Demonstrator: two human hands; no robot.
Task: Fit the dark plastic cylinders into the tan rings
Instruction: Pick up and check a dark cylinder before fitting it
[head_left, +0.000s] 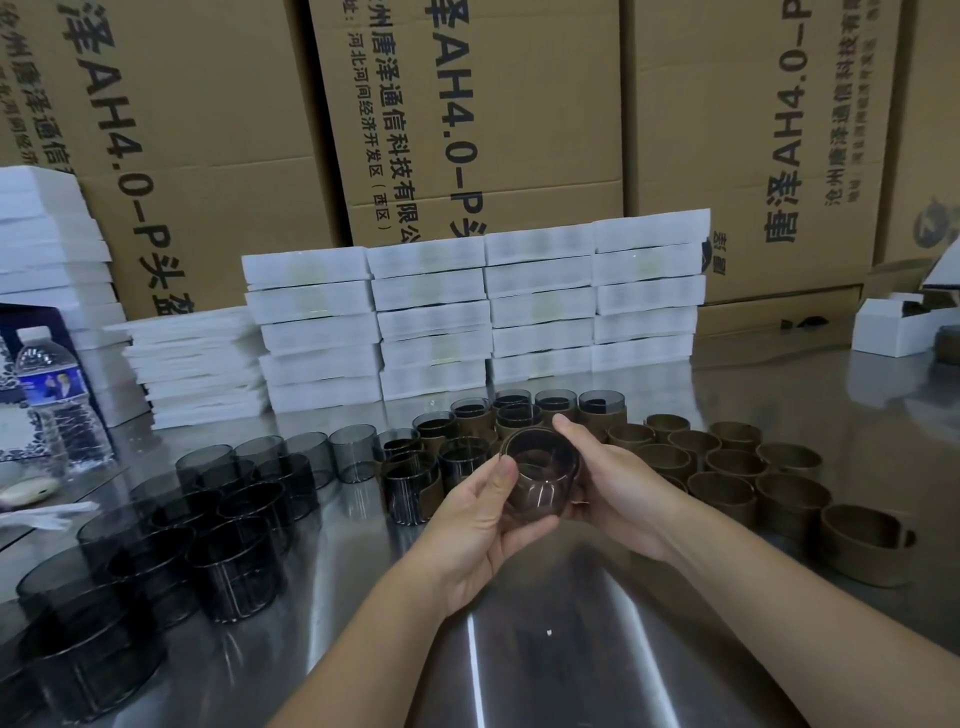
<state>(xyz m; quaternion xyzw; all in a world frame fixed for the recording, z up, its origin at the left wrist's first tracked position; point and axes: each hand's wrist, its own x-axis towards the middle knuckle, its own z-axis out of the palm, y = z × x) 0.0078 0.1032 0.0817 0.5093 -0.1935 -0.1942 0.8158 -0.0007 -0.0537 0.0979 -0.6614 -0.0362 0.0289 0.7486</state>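
A cluster of fitted pairs (467, 421) stands just beyond the hands. Many bare dark cylinders (234, 545) wait to their left and empty tan rings (737, 467) to their right, so most of the work looks undone. The left hand (483, 530) and right hand (618, 493) grasp one held cylinder (540, 478) between them above the tabletop (571, 649), fingers curled round its wall. Whether a ring sits on it is unclear.

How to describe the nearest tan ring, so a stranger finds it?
On the steel table, find the group of empty tan rings on the right. The nearest ring stands at that group's right end, closer to the camera than any other.
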